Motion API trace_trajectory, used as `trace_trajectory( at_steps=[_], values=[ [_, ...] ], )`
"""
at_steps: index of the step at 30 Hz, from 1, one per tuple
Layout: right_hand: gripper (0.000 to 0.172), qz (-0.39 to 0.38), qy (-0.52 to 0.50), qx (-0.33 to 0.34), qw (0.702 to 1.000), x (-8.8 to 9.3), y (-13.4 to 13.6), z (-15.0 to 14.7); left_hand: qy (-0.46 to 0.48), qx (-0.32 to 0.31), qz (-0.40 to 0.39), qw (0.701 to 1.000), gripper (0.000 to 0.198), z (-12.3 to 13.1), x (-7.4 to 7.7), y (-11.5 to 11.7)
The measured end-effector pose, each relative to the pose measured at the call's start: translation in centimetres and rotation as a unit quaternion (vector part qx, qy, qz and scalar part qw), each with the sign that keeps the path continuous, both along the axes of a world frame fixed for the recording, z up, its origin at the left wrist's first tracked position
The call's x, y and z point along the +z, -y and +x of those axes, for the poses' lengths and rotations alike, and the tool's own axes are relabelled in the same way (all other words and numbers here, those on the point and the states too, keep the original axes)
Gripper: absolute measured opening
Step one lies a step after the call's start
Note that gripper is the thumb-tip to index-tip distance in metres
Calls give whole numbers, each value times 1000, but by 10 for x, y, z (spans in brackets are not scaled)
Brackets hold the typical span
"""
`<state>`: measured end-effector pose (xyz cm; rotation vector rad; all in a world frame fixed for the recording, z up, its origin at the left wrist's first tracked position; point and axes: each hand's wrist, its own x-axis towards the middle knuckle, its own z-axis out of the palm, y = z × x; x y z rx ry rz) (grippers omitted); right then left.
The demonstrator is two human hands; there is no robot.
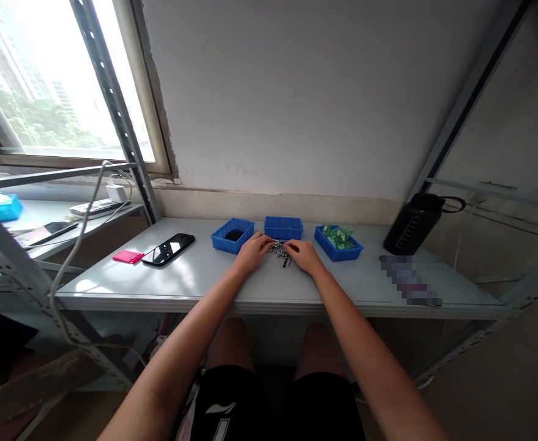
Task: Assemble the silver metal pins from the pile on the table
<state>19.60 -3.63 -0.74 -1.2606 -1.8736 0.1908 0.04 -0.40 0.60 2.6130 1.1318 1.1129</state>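
A small heap of dark metal screws (279, 248) lies on the grey table (195, 282) just in front of the middle blue tray (283, 227). My left hand (252, 250) rests at the heap's left side with its fingers curled onto the screws. My right hand (303, 253) rests at the right side, fingers likewise pinched into the heap. What each set of fingertips holds is too small to make out. A left blue tray (232, 236) holds dark parts, and a right blue tray (338, 242) holds green boards.
A black phone (168, 249) and a pink card (128, 256) lie at the left of the table. A black bottle (412, 223) stands at the right rear, with a blurred patch in front of it. A side shelf at the left carries a power strip (98, 208) and cable.
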Motion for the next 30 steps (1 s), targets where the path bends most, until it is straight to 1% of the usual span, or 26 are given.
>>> trace_trajectory(
  at_steps=[5, 11, 18, 23, 30],
  values=[
    [22, -2, -11, -7, 1000, -2, -1, 1, -22, -12, -13, 1000, 26, 0, -2, -3],
    [23, 2, -22, 8, 1000, -1, 0, -2, -57, -29, -33, 997, 21, -1, -6, -6],
    [21, 10, -40, 20, 999, -4, -4, -4, -83, -28, -41, 995, 16, 0, -5, -4],
    [19, 10, -55, 17, 998, -6, -4, -3, -91, -19, -41, 995, 17, 1, -3, -2],
    [18, 10, -57, 20, 998, -3, -2, -4, -91, -17, -38, 995, 17, 1, -3, -2]
  ],
)
